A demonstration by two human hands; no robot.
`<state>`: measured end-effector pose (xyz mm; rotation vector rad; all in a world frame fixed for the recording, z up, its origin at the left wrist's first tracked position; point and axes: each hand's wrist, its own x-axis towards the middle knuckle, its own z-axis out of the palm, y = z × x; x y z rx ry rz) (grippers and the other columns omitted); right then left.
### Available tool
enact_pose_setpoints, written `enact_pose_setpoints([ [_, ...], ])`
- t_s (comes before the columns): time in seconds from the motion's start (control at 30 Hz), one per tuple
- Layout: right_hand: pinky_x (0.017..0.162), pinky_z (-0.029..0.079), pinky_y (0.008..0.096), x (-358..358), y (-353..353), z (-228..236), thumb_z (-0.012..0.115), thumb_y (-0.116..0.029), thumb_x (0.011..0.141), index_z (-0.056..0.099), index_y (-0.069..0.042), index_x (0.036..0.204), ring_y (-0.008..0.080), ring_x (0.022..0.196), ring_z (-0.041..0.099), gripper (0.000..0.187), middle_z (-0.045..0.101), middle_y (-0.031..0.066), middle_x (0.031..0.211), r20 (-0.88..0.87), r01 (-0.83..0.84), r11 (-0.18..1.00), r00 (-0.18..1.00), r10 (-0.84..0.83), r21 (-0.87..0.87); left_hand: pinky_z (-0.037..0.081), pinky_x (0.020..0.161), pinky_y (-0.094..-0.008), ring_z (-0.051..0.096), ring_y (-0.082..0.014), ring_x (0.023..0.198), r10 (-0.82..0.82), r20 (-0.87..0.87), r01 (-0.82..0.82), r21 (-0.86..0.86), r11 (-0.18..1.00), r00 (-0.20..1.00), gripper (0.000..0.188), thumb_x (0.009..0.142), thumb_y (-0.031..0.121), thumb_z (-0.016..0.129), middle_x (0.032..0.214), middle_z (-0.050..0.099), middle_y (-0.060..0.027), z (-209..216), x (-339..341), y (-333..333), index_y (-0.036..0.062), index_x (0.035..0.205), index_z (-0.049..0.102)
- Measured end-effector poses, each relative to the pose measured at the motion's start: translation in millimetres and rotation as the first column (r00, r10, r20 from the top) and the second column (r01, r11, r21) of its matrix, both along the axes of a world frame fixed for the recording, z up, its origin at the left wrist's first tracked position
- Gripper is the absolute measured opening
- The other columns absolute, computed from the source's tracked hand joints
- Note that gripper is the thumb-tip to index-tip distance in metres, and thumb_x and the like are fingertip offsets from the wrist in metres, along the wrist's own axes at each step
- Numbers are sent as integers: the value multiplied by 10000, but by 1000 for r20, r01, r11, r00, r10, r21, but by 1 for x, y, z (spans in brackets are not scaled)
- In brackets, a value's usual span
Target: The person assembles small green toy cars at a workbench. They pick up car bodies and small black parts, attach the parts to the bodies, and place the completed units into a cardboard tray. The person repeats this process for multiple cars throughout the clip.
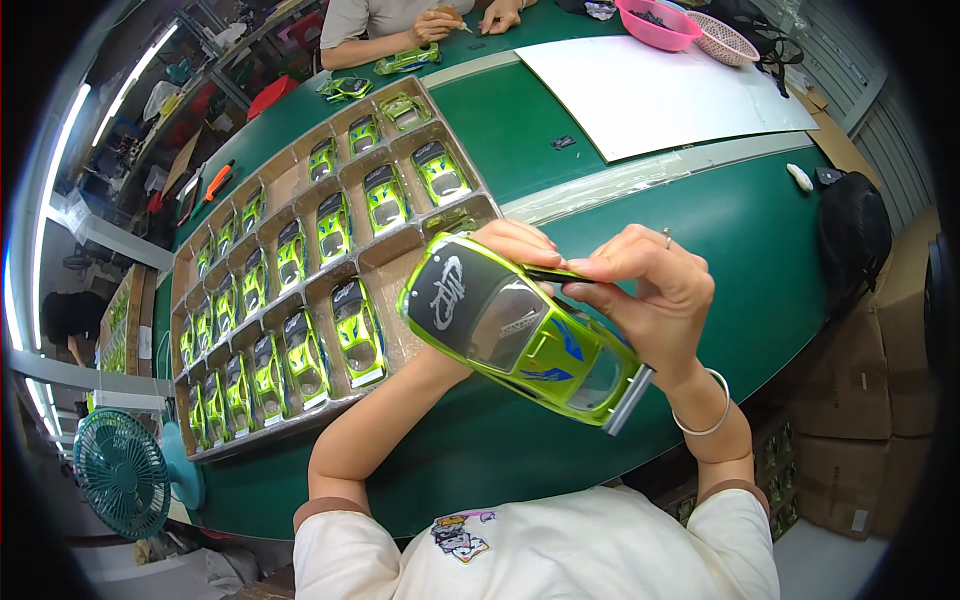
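I hold a bright green toy car body point(520, 335) with a black hood, dark windows and a grey rear spoiler above the green table point(640, 220). My left hand point(510, 243) is mostly hidden behind the car and grips its far side, with the fingers showing over the roof. Curled over the roof edge, my right hand point(645, 295) pinches a small thin black piece point(555, 273) against the car.
A cardboard tray point(290, 170) with dividers holds several matching green car bodies at the left. Across the table, another person's hands point(460, 20) work beside two more car bodies. A white sheet point(650, 90), pink baskets point(660, 22), a teal fan point(122, 470) and stacked cartons point(860, 400) surround it.
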<state>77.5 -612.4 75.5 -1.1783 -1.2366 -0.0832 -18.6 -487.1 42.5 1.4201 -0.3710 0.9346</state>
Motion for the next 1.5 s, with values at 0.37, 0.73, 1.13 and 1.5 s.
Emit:
enact_pose_setpoints([
  [0.37, 620, 468, 237, 0, 3, -6, 722, 2, 671, 652, -4, 824, 143, 671, 608, 168, 642, 76, 761, -150, -113, 992, 983, 104, -51, 476, 717, -283, 598, -177, 829, 297, -175, -268, 168, 949, 939, 165, 758, 97, 658, 874, 640, -77, 16, -18, -3, 18, 900, 625],
  [0.73, 987, 373, 375, -4, -1, 2, 826, -110, 542, 370, -47, 1313, 206, 1119, 486, 898, 480, 113, 1212, -317, -510, 777, 855, 411, -369, 490, 636, -259, 624, -128, 634, 534, -458, -411, 344, 844, 711, 362, 655, 96, 750, 692, 646, -94, 73, -40, 2, -6, 947, 562],
  [1.13, 967, 410, 396, -9, 15, -24, 847, -79, 527, 399, -44, 1237, 264, 1144, 474, 840, 483, 160, 1214, -299, -773, 621, 567, 768, 129, 466, 772, -318, 593, -209, 866, 569, -72, -433, 573, 696, 819, 474, 598, 66, 787, 943, 615, -103, 63, -81, -5, 25, 1008, 551],
  [1.5, 867, 458, 358, -26, 8, -21, 880, -257, 473, 553, -22, 1073, 216, 969, 574, 723, 607, 101, 1025, -48, -348, 935, 937, 345, -71, 487, 602, -295, 604, -221, 691, 668, 137, -603, 589, 538, 731, 248, 604, -41, 739, 771, 611, -97, 51, -66, -13, 13, 810, 611],
])
